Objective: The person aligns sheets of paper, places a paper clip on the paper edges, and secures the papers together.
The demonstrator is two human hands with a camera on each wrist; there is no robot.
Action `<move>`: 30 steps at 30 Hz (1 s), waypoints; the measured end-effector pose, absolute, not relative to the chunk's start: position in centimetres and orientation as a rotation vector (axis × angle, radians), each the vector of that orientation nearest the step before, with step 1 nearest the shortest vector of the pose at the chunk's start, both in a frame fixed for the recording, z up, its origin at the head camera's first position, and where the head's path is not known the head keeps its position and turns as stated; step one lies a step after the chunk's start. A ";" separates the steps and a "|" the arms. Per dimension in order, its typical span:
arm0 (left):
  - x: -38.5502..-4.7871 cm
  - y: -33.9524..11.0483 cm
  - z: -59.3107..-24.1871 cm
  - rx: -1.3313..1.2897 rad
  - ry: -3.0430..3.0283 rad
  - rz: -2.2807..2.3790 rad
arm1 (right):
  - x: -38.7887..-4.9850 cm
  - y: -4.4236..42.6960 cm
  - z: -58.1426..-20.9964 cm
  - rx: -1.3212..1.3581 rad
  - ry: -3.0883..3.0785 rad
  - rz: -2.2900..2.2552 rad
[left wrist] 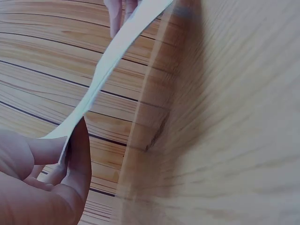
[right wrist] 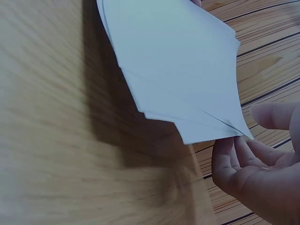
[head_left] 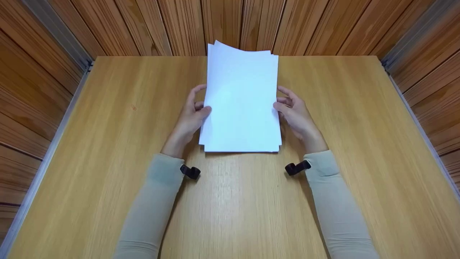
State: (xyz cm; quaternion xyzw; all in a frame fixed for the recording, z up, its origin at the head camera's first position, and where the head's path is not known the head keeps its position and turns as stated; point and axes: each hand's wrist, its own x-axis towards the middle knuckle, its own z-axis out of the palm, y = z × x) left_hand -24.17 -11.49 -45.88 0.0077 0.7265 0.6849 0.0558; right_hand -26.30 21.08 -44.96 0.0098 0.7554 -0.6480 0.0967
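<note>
A stack of white paper sheets (head_left: 240, 97) is held above the table, its sheets slightly offset at the corners and its far edge bowed. My left hand (head_left: 192, 115) grips the stack's left edge, thumb on the upper face and fingers underneath; in the left wrist view the left hand (left wrist: 42, 183) pinches the bent sheets (left wrist: 105, 70). At the opposite edge is my right hand (head_left: 296, 113). In the right wrist view, the right hand (right wrist: 262, 164) has curled fingers under the paper's edge (right wrist: 187, 89), while its thumb looks slightly lifted off the sheet.
The wooden table (head_left: 107, 172) lies beneath the stack, which casts a shadow on it. Wood-plank walls (head_left: 179, 25) rise at the back and both sides. Metal strips (head_left: 46, 158) run along the table's side edges. Small black wrist cameras (head_left: 190, 172) sit at both cuffs.
</note>
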 end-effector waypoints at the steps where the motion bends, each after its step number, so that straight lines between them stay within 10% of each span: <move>1: -24.2 -11.4 -45.9 0.027 2.205 2.087 | -26.3 21.1 -45.0 0.023 2.249 -1.927; 30: -24.3 -10.9 -45.5 0.388 2.375 2.256 | -26.0 19.9 -44.4 -0.392 2.449 -2.167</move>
